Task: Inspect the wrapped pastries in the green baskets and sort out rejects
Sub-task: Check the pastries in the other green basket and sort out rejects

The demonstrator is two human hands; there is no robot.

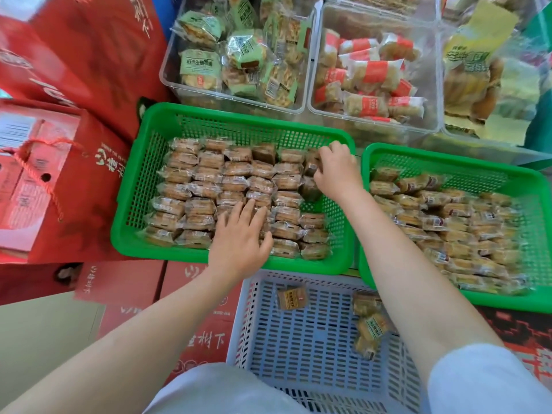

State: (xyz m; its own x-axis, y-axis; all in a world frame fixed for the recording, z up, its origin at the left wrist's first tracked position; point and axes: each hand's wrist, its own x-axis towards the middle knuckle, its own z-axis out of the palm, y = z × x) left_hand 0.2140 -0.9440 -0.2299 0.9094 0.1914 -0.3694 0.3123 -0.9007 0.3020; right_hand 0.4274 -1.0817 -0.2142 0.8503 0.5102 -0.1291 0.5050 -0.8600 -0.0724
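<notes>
Two green baskets stand side by side. The left green basket holds rows of wrapped pastries. The right green basket holds a looser heap of wrapped pastries. My left hand lies with straight fingers on the pastries near the left basket's front. My right hand is at that basket's far right, fingers curled round a dark wrapped pastry. Below, a pale blue basket holds three wrapped pastries.
Clear tubs stand behind the baskets: one with green-labelled snacks, one with red-striped packs, one with yellow packs. Red gift boxes are stacked at the left and under the baskets.
</notes>
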